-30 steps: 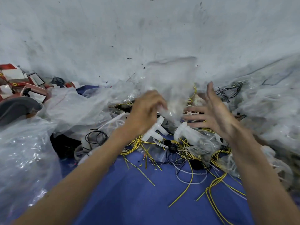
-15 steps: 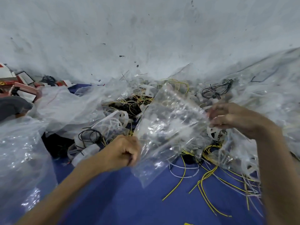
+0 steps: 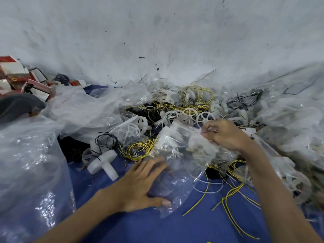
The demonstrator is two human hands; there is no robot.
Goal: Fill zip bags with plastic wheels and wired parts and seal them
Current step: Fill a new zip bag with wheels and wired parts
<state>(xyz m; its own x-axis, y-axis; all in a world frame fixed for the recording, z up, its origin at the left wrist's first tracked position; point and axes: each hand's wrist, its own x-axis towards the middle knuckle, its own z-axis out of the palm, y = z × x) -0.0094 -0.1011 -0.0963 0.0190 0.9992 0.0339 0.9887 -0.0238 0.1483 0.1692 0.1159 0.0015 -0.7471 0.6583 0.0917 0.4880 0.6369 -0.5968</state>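
left hand (image 3: 140, 186) now unclenched, fingers spread flat on the near end of the zip bag (image 3: 184, 155), right hand (image 3: 226, 135) pinching its far edge, bag lying on blue sheet (image 3: 140, 225) amid yellow wires (image 3: 138, 151)

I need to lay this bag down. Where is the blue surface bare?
Bare blue surface lies nearest you, below the zip bag and left of the loose yellow wires. A smaller patch borders the large clear bag. The back is crowded with plastic wheels.
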